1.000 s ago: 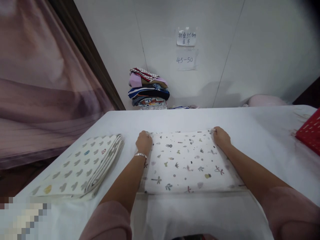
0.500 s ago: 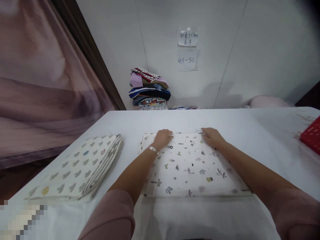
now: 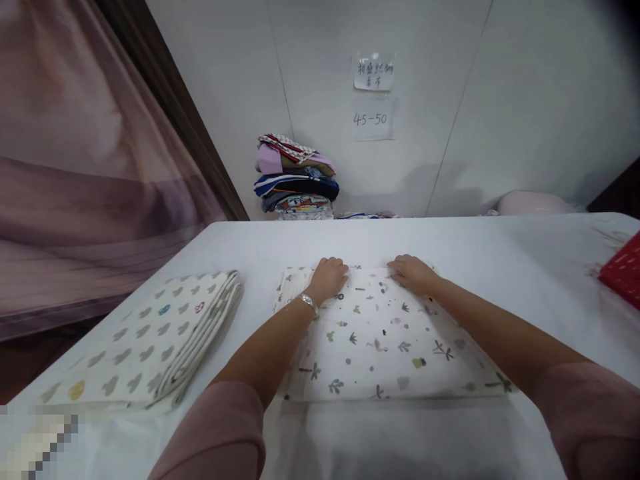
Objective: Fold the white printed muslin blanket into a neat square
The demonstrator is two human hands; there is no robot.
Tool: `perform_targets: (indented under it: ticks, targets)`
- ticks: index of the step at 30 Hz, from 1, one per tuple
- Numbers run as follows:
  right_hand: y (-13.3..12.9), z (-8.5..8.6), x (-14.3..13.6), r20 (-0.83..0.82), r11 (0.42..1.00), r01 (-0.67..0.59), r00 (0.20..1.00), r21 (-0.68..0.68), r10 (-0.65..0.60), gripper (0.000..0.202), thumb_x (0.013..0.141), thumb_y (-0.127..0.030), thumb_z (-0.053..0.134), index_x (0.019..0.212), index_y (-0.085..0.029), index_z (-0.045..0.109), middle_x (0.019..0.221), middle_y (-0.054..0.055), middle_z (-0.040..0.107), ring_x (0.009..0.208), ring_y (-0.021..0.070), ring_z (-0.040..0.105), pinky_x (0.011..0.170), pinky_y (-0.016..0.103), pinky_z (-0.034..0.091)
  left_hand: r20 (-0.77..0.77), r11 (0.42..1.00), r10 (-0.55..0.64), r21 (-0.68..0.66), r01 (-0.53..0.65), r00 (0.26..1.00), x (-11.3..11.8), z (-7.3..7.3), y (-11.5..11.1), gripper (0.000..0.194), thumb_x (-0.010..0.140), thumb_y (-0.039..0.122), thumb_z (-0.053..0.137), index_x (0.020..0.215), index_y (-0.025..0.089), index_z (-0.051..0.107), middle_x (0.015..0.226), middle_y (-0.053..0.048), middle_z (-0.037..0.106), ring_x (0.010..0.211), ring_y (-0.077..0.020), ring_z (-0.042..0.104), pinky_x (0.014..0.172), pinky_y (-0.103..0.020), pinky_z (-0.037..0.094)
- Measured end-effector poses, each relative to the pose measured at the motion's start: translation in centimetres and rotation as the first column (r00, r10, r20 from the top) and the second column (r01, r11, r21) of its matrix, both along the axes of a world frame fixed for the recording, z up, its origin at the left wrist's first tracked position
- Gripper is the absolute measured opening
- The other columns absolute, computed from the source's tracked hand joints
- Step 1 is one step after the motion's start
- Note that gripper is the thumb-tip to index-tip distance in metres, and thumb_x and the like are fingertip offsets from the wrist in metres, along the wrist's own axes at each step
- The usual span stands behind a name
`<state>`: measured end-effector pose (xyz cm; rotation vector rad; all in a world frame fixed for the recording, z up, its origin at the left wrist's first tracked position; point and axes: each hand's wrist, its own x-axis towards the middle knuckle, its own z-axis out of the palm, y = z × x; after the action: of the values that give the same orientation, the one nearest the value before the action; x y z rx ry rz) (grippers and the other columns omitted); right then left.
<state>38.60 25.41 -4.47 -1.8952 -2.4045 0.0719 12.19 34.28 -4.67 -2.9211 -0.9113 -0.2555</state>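
A folded white cloth (image 3: 375,340) printed with small plants and dots lies flat on the table in front of me. At its far edge my left hand (image 3: 330,277), with a silver bracelet on the wrist, has its fingers curled down over the fabric. My right hand (image 3: 412,273) is bent over the same edge a short way to the right, its fingertips partly hidden. Between the two hands a stretch of the far edge shows. To the left rests a thick folded cream cloth (image 3: 150,340) with grey mouse-head shapes.
The white table (image 3: 280,240) reaches toward the wall. Behind it rises a stack of folded textiles (image 3: 296,177). Red fabric (image 3: 623,270) lies at the right edge, and a pinkish curtain (image 3: 100,200) hangs on the left. Two paper notes (image 3: 374,119) are on the wall.
My right hand has moved left along the far edge, closer to my left hand. My left hand stays in nearly the same place. The view has shifted slightly.
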Motion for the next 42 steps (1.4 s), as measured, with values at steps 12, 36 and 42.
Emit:
perform_targets:
  ticks: [12, 36, 42]
  targets:
    - [0.9, 1.0, -1.0, -0.006, 0.969, 0.217, 0.976, -0.116, -0.219, 0.020, 0.087, -0.031, 0.042, 0.091, -0.020, 0.059, 0.095, 0.007, 0.065, 0.082, 0.0201, 0.057, 0.068, 0.028, 0.037, 0.181, 0.948, 0.261, -0.232, -0.217, 0.948, 1.0, -0.9, 0.6, 0.020, 0.084, 0.019, 0.045, 0.101, 0.018, 0.056, 0.101, -0.005, 0.063, 0.094, -0.0199, 0.055, 0.083, -0.033, 0.040]
    - [-2.2, -2.4, -4.2, -0.014, 0.989, 0.113, 0.994, 0.095, -0.112, 0.064, 0.089, -0.057, 0.027, 0.141, -0.020, 0.031, 0.149, 0.010, 0.026, 0.137, 0.0280, 0.018, 0.108, 0.048, 0.016, 0.121, 0.991, 0.025, -0.136, -0.009, 0.992, 1.3, -2.8, -2.7, 0.049, 0.094, 0.043, 0.026, 0.136, 0.020, 0.038, 0.145, -0.008, 0.035, 0.136, -0.0217, 0.025, 0.112, -0.046, 0.015]
    - [-3.1, -2.3, -4.7, -0.123, 0.989, 0.134, 0.982, -0.055, -0.140, 0.066, 0.089, -0.061, 0.022, 0.143, -0.023, 0.030, 0.152, 0.008, 0.015, 0.139, 0.0264, 0.009, 0.110, 0.049, 0.012, 0.096, 0.983, 0.023, -0.183, -0.005, 0.995, 1.6, -2.4, -2.7, 0.050, 0.094, 0.041, 0.026, 0.137, 0.018, 0.037, 0.146, -0.009, 0.033, 0.137, -0.0220, 0.024, 0.111, -0.046, 0.016]
